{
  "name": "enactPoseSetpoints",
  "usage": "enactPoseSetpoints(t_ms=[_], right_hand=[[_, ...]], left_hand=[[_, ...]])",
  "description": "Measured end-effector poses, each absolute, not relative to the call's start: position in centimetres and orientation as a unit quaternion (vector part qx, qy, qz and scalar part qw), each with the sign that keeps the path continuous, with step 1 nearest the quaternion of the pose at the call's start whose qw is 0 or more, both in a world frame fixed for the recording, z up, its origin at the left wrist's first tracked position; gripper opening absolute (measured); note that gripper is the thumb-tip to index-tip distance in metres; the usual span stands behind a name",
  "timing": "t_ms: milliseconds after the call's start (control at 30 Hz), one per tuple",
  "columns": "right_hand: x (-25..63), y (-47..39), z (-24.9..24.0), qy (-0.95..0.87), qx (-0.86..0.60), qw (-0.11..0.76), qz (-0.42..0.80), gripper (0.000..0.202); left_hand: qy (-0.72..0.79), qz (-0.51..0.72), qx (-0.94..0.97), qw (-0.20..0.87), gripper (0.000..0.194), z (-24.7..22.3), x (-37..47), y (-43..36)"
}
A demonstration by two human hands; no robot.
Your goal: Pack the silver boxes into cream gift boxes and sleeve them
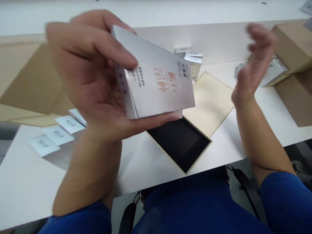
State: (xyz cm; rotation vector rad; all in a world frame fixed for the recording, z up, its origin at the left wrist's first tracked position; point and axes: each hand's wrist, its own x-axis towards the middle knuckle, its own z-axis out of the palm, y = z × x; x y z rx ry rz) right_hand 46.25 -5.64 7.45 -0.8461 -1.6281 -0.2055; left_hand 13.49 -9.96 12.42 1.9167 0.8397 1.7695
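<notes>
My left hand (90, 71) grips a silver-white box (158, 78) with orange and black print, thumb along its lower edge and fingers over its left end. A second white edge shows just under the box. My right hand (255, 65) is raised at the right, blurred, with nothing visible in it and its fingers apart from the thumb. Below the held box, a shallow tray with a black inside (187, 143) lies on the white table (143, 165). A cream panel (212, 100) adjoins the tray's upper right side.
Several silver-white boxes (58, 135) stand in a row at the left, beside brown cardboard (31, 78). More small boxes (193, 60) stand by the back ledge. Cardboard boxes (296, 94) and another white box (274, 71) are at the right. Chair armrests (128, 217) flank my body.
</notes>
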Motion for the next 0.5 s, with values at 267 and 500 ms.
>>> enactPoseSetpoints(t_ms=[267, 500], right_hand=[[38.8, -12.1, 10.1, -0.865, -0.295, 0.370, 0.166, 0.125], [41.2, -9.4, 4.6, -0.800, -0.351, 0.456, 0.169, 0.124]], left_hand=[[0.239, 0.607, 0.689, 0.316, 0.081, 11.4, 16.9, -12.0], [0.307, 0.597, 0.626, 0.396, 0.081, 10.8, 17.8, -12.4]])
